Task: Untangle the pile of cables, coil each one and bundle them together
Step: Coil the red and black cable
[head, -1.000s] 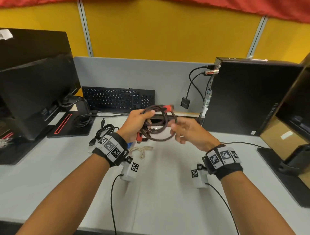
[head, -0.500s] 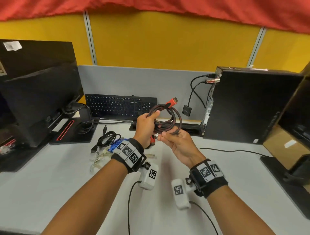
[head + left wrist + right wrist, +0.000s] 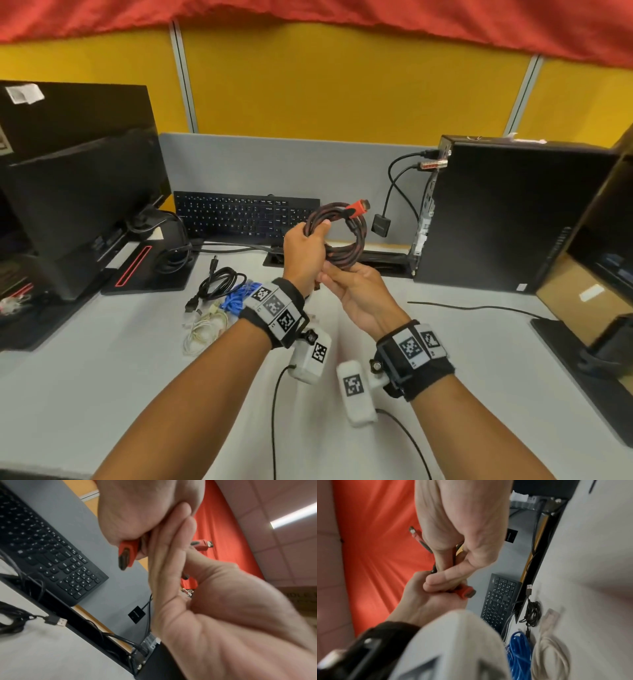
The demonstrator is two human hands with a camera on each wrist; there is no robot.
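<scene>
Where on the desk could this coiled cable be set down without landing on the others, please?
The bare desk between the right hand and the computer tower looks free, crossed only by one thin black lead. The near-left desk, in front of the monitor stand, is also bare. Left of the left hand it is crowded: black, blue and white cables.

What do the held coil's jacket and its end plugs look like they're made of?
The red-and-black cable, held in the left hand and right hand, looks sleeved in woven braid: a matte, speckled surface. Its orange-red plug seems moulded plastic, smooth and slightly glossy, with a darker, probably metal tip.
</scene>
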